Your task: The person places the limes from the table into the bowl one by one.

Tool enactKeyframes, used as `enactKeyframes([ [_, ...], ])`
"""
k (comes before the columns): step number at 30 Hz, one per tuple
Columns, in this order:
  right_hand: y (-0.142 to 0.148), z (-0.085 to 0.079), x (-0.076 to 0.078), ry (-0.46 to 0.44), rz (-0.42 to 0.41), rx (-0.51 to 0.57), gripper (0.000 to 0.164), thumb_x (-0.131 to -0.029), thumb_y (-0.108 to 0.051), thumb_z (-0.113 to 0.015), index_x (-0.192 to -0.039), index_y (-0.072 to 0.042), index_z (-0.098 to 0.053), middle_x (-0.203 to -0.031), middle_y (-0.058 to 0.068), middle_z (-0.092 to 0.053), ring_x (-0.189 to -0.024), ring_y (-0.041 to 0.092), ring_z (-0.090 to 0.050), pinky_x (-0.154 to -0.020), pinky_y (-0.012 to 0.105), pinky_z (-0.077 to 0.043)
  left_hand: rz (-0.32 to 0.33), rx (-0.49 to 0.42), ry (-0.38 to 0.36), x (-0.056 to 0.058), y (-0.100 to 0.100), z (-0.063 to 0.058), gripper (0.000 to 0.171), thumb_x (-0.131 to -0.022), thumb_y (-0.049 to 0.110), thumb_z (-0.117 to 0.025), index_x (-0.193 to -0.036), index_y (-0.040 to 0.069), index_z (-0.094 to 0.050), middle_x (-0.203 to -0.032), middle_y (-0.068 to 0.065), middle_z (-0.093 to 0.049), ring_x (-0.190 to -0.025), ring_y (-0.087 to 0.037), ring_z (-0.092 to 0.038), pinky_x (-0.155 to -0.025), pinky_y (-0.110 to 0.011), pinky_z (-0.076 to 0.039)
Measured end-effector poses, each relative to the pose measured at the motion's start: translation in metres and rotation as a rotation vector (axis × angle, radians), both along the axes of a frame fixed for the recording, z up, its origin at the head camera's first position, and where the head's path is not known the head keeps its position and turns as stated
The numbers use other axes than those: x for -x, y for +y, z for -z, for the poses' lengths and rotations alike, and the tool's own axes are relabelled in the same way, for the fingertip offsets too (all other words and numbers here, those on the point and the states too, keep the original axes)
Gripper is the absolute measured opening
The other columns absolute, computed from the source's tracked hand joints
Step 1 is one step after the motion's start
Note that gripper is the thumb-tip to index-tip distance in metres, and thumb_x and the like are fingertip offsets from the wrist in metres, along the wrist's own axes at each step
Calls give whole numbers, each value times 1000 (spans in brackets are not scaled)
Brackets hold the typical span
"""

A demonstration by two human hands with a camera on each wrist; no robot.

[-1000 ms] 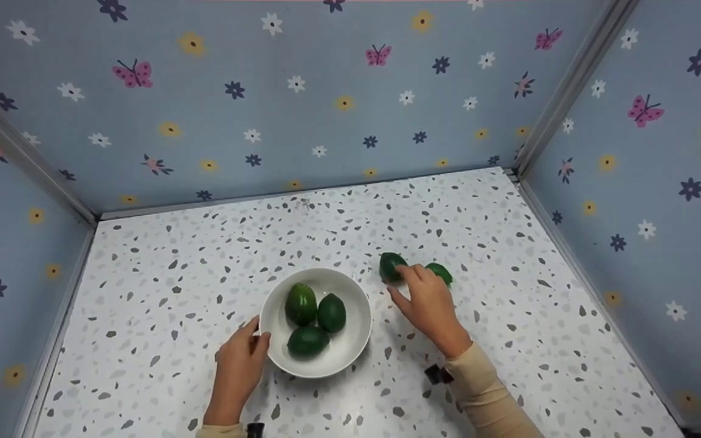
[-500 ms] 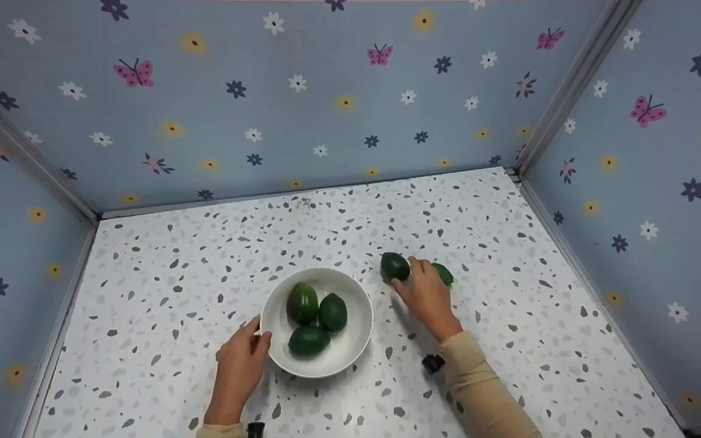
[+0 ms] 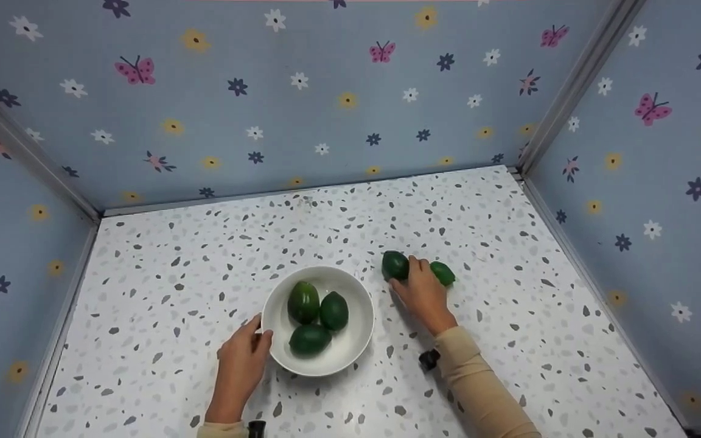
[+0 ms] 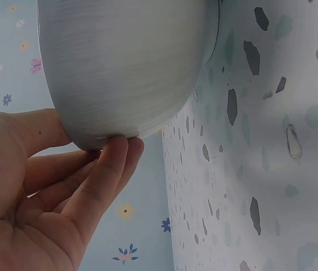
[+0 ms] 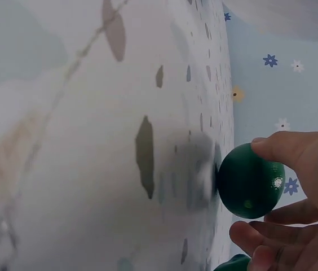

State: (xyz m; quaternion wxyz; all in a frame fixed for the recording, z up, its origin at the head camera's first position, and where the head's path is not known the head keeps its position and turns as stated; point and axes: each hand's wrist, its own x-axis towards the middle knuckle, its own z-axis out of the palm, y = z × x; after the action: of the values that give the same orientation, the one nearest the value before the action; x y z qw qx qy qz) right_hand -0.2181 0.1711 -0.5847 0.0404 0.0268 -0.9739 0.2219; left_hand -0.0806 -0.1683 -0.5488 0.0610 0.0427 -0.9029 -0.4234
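A white bowl (image 3: 359, 328) stands on the table with three dark green limes (image 3: 310, 339) in it. At its left side, my left hand (image 3: 241, 365) pinches the rim between thumb and fingers. In the left wrist view the fingertips press on the bowl's outer wall (image 4: 125, 62). To the right of the bowl, my right hand (image 3: 426, 298) holds a dark green lime (image 5: 249, 180), thumb on one side and a finger on the other. This lime still rests on the table. Another, brighter lime (image 3: 443, 274) lies just right of the fingers.
The white speckled table (image 3: 204, 255) is enclosed by blue flowered panels (image 3: 302, 109) at the back, left and right. Table surface extends behind the bowl and beyond the limes.
My right hand has shifted slightly left, its fingers coming from above the lime to its right side and its thumb to the near side. My left hand stays on the bowl.
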Motion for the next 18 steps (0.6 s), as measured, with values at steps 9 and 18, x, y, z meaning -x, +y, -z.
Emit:
enactKeyframes([
  [9, 1, 5, 1, -20, 16, 36, 70, -94, -39, -70, -143, 4, -46, -128, 22, -55, -114, 37, -59, -93, 53, -49, -6, 5, -9, 0, 1, 0, 43, -98, 10, -66, -137, -5, -58, -124, -21, -66, -103, -31, -68, -87, -49, -54],
  [18, 0, 5, 0, 3, 21, 76, 58, -94, -37, -67, -135, 1, -53, -117, 15, -57, -103, 31, -60, -87, 50, -50, 5, 3, -2, 0, 0, -1, 42, -98, 9, -65, -136, -6, -57, -124, -21, -66, -101, -30, -69, -86, -49, -53],
])
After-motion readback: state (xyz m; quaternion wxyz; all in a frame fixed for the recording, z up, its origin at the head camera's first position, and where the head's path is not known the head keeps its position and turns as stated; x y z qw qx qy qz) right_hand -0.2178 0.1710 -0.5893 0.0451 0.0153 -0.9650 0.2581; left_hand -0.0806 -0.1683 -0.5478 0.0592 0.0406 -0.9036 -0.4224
